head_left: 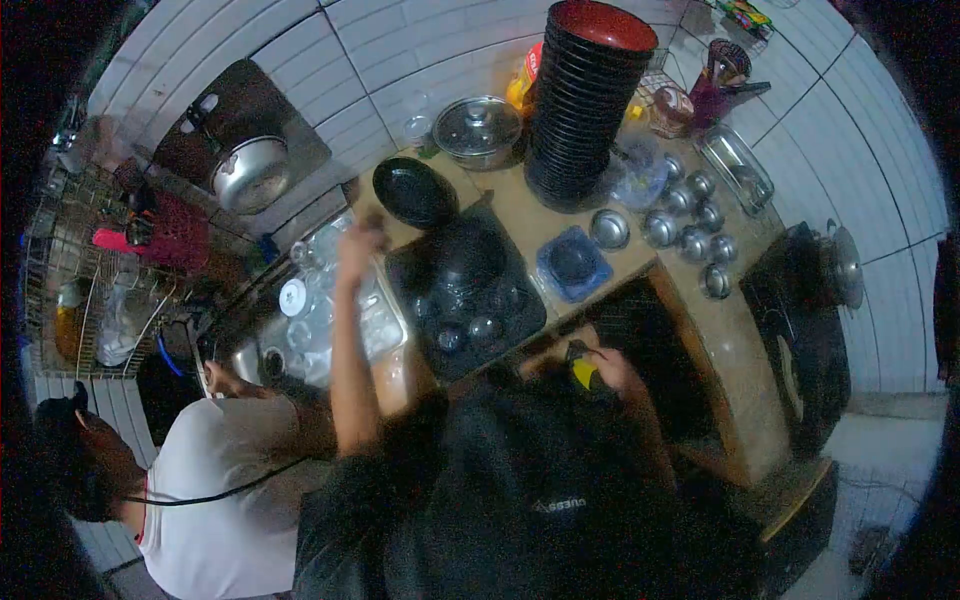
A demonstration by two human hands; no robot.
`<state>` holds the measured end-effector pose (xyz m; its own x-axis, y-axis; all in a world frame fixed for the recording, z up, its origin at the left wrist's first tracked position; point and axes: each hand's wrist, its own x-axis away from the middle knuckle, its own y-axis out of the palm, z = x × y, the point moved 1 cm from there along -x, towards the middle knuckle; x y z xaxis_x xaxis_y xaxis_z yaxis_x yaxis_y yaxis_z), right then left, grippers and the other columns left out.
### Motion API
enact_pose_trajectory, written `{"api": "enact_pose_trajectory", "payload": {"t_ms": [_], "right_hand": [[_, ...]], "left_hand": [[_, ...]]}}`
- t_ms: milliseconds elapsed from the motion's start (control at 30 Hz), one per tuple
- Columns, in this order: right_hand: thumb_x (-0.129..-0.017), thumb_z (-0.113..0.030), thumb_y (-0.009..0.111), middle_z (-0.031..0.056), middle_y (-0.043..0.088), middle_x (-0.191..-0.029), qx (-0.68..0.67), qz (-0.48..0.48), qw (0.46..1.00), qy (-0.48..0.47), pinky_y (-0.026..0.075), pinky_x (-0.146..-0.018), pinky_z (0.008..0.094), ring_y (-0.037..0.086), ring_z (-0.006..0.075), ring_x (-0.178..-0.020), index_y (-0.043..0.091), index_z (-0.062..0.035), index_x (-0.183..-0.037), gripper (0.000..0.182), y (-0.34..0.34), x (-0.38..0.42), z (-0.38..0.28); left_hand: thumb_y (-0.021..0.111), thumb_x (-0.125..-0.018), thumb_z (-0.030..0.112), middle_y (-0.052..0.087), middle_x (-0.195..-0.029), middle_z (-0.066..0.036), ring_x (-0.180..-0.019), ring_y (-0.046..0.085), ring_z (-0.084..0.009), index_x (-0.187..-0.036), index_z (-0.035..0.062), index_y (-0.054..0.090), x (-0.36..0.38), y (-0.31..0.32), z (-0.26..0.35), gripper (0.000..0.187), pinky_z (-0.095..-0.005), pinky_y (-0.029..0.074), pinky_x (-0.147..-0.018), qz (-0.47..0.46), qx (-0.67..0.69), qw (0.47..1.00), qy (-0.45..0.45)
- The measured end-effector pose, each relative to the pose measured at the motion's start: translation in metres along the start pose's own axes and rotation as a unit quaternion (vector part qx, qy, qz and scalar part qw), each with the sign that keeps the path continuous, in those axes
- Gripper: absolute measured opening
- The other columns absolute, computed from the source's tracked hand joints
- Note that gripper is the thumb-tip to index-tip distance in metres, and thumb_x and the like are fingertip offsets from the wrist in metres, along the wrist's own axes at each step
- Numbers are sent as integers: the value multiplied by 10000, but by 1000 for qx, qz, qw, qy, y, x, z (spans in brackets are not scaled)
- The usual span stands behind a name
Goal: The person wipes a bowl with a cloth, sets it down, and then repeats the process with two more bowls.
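Note:
My left hand (362, 245) is raised over the counter, smeared by motion, so its fingers cannot be read. Near it are a stack of black oval plates (410, 190) and a tray of clear glassware (375, 325). Close to my body, my right hand (618, 372) is closed around a black-and-yellow object (584, 373) whose kind I cannot make out. Between my hands lies a dark square basin (515, 265) with shiny round pieces in it. Just beyond my right hand, a blue dish (573, 264) rests on the counter.
A tall stack of black bowls (575, 120) stands at the back beside a lidded pot (478, 130). Several small metal bowls (690, 215) sit at the right. A co-worker in a white shirt (225, 480) is at my left, below a wire rack (75, 270).

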<state>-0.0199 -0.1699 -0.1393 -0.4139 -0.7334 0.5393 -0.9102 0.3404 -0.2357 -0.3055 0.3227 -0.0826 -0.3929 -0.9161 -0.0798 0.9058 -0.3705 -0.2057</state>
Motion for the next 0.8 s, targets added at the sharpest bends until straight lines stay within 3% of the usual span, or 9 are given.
{"api": "enact_pose_trajectory", "payload": {"t_ms": [33, 67, 100, 267, 367, 500, 667, 733, 800], "right_hand": [[-944, -213, 536, 30, 676, -947, -9, -14, 1000, -19, 460, -776, 261, 611, 121, -855, 657, -12, -1102, 282, -2, 6, -13], [-944, -215, 538, 31, 679, -941, -20, -27, 999, -37, 461, -768, 256, 615, 119, -846, 660, -14, -1095, 279, -1, 12, -18], [-944, -215, 538, 31, 679, -941, -25, -24, 999, -32, 461, -768, 256, 615, 119, -846, 660, -14, -1095, 279, -1, 13, -12], [-947, -230, 543, 24, 679, -926, -54, -3, 997, 55, 472, -731, 254, 619, 113, -815, 663, -16, -1086, 282, -9, -11, 24], [-941, -238, 549, 20, 680, -929, -84, 38, 995, 38, 474, -726, 252, 624, 119, -813, 662, -19, -1095, 291, -6, -4, 15], [-933, -234, 556, 17, 680, -900, -123, 9, 990, 62, 480, -735, 259, 634, 127, -810, 649, -26, -1139, 308, -25, 17, -6], [-917, -222, 567, 112, 576, -1233, -119, 79, 987, 75, 417, -971, 301, 556, 192, -1128, 569, -16, -1272, 410, -49, 48, -62], [-895, -195, 594, 129, 474, -1364, -175, 90, 980, 40, 342, -1058, 326, 470, 224, -1245, 543, -21, -1305, 448, -62, 55, -72], [-833, -110, 648, 108, 542, -1230, -171, 170, 964, -112, 383, -990, 312, 556, 217, -1100, 571, -36, -1256, 436, -77, 48, -90]], "left_hand": [[778, -631, 359, 604, -1136, -149, -992, 612, -277, -1313, 85, 485, -6, -38, -23, 791, -472, 498, -846, 142, 327, 931, -84], [765, -620, 354, 598, -1130, -153, -977, 600, -270, -1300, 67, 489, 16, -40, 35, 787, -457, 493, -830, 59, 601, 795, 46], [752, -609, 349, 592, -1124, -157, -962, 588, -263, -1286, 49, 493, 39, -35, 99, 785, -441, 487, -815, -27, 807, 565, 167], [668, -662, 444, 522, -1228, -209, -926, 567, -304, -1349, 18, 415, 70, 45, 83, 846, -396, 472, -796, -55, 729, 680, -43], [626, -713, 483, 502, -1253, -218, -924, 566, -318, -1405, 28, 355, 93, 86, 67, 872, -402, 476, -778, -47, 724, 682, -89], [555, -764, 556, 503, -1271, -201, -939, 568, -316, -1431, 42, 345, 119, 137, 84, 867, -395, 490, -730, -195, 716, 651, -159], [471, -764, 642, 541, -1240, -213, -812, 559, -238, -1465, 110, 322, 145, 197, 136, 893, -317, 474, -633, -233, 596, 736, -222], [445, -779, 649, 519, -1287, -239, -870, 583, -254, -1461, 91, 321, 150, 222, 143, 890, -310, 484, -620, -281, 588, 715, -255], [411, -805, 641, 493, -1341, -227, -979, 602, -281, -1441, 68, 356, 153, 246, 151, 857, -331, 504, -643, -312, 584, 705, -254]]}}
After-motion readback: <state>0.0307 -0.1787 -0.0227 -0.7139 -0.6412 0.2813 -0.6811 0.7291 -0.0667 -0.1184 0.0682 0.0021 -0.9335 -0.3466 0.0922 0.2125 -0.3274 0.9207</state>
